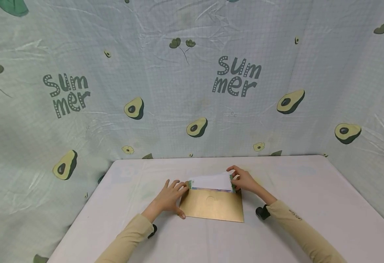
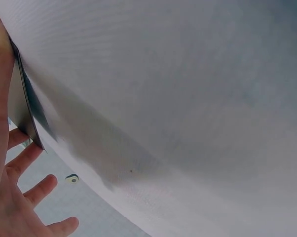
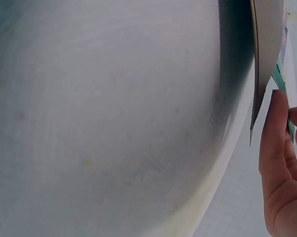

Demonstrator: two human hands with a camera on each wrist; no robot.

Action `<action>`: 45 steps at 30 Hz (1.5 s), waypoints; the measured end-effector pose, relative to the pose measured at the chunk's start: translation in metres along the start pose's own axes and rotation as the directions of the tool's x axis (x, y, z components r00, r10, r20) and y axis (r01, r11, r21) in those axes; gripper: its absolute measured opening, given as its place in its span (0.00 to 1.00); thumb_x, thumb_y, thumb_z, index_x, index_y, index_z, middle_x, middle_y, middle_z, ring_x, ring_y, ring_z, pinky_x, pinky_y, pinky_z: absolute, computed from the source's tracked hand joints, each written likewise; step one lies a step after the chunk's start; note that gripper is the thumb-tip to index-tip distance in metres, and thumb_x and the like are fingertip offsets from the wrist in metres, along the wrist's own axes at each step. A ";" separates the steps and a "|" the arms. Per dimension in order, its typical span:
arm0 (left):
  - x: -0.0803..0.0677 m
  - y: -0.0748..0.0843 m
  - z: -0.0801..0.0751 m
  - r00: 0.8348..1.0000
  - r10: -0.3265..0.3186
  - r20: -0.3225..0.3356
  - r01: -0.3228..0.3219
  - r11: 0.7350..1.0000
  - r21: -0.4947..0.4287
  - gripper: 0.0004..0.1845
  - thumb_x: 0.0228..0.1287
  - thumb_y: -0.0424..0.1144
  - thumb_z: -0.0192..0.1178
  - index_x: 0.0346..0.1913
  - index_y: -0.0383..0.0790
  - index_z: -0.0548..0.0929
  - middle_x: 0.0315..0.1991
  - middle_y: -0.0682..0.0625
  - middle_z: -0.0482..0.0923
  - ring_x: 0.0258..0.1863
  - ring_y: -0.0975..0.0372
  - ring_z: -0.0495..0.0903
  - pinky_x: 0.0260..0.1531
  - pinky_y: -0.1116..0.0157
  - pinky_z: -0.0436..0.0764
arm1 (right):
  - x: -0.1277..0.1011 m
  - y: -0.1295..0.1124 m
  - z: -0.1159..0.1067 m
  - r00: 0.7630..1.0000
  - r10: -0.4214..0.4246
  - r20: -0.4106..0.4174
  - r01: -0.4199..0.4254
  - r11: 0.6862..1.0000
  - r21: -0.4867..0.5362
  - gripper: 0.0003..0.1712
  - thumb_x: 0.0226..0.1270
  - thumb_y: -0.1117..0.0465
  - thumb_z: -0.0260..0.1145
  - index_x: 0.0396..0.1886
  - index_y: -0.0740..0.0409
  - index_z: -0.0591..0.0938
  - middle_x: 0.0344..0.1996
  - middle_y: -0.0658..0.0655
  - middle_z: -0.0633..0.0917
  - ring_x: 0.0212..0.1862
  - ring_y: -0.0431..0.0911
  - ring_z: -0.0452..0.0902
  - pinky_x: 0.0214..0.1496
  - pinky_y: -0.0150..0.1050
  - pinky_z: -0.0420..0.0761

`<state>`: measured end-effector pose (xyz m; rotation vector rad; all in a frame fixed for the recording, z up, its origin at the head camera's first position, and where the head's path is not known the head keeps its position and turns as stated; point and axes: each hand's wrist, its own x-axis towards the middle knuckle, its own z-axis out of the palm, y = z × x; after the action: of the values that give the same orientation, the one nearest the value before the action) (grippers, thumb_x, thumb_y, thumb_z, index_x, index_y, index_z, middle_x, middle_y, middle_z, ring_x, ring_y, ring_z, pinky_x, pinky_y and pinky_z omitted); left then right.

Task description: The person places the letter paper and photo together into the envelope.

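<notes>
A gold envelope [image 1: 211, 208] lies flat-looking over the white table. Partly above its far edge shows a white paper card [image 1: 211, 181] with green decorated ends and a bluish-purple near edge. My left hand [image 1: 169, 199] holds the envelope's left side, thumb at the near corner and fingers at the far corner. In the left wrist view the envelope [image 2: 20, 106] spans between thumb and fingertips, two fingers spread free. My right hand [image 1: 244, 180] pinches the card's right end. In the right wrist view, its fingers grip the green strip [image 3: 280, 79] beside the envelope [image 3: 267, 49]. The card's lower part is hidden.
The white table [image 1: 277, 182] extends around both hands, its far edge near a hanging cloth [image 1: 165, 80] printed with avocados and "summer" lettering. Dark wrist devices sit at the left wrist [image 1: 152, 231] and the right wrist [image 1: 262, 212].
</notes>
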<state>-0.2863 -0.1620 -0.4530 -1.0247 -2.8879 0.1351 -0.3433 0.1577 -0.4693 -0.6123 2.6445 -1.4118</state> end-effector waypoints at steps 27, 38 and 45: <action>0.000 0.000 0.001 1.000 -0.006 0.028 0.006 1.000 0.017 0.55 0.26 0.72 0.63 0.61 0.43 0.66 0.58 0.47 0.66 0.58 0.52 0.63 0.52 0.44 0.66 | -0.007 -0.001 -0.005 0.980 -0.033 0.196 0.068 0.982 -0.175 0.07 0.57 0.68 0.57 0.35 0.67 0.77 0.25 0.55 0.79 0.19 0.39 0.70 0.19 0.32 0.73; 0.003 -0.001 0.002 1.000 0.000 0.011 -0.001 0.999 0.043 0.55 0.26 0.72 0.62 0.61 0.42 0.66 0.57 0.47 0.66 0.58 0.52 0.64 0.52 0.44 0.66 | -0.002 -0.015 -0.006 0.946 -0.042 0.321 0.132 0.956 -0.263 0.17 0.60 0.69 0.54 0.47 0.54 0.79 0.23 0.56 0.79 0.19 0.37 0.65 0.19 0.29 0.67; 0.004 0.002 0.002 1.000 0.001 0.014 -0.002 0.999 0.040 0.55 0.26 0.72 0.62 0.60 0.42 0.67 0.57 0.47 0.67 0.57 0.51 0.64 0.51 0.44 0.66 | -0.003 -0.007 -0.002 0.945 -0.056 0.323 0.150 0.949 -0.276 0.20 0.56 0.73 0.52 0.45 0.53 0.81 0.39 0.57 0.82 0.29 0.38 0.69 0.26 0.28 0.69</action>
<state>-0.2884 -0.1584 -0.4551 -1.0236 -2.8846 0.2001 -0.3388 0.1571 -0.4631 -0.9322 2.6097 -0.8475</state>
